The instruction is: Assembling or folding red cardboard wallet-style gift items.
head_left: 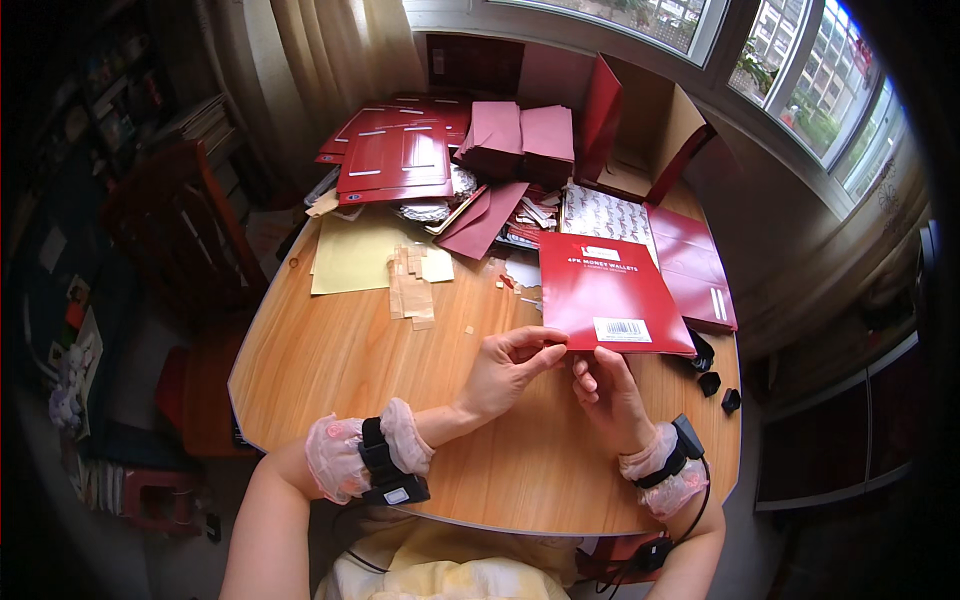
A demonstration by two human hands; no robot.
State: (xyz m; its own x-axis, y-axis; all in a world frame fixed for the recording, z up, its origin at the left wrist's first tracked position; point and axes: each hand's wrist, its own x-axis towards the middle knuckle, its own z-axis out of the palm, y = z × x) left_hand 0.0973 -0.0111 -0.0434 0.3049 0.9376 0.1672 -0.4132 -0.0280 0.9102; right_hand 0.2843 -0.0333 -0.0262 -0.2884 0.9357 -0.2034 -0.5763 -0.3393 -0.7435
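Note:
A flat red card packet (608,292) with a white barcode label lies tilted at the right of the table, its lower edge toward me. My left hand (508,374) pinches its lower left corner between thumb and forefinger. At the lower edge, just right of that corner, my right hand (612,398) grips the packet with the thumb on its face and fingers curled below. Behind the packet are a white patterned sheet (600,212) and a glossy red packet (692,262). A dark pink envelope (482,222) rests farther left.
Two stacks of pink envelopes (495,130) and a pile of red card sheets (396,160) stand at the back. An open cardboard box (640,135) is at the back right. Tan tape strips (410,290) lie by yellow paper (350,255). Small black pieces (710,383) sit near the right edge.

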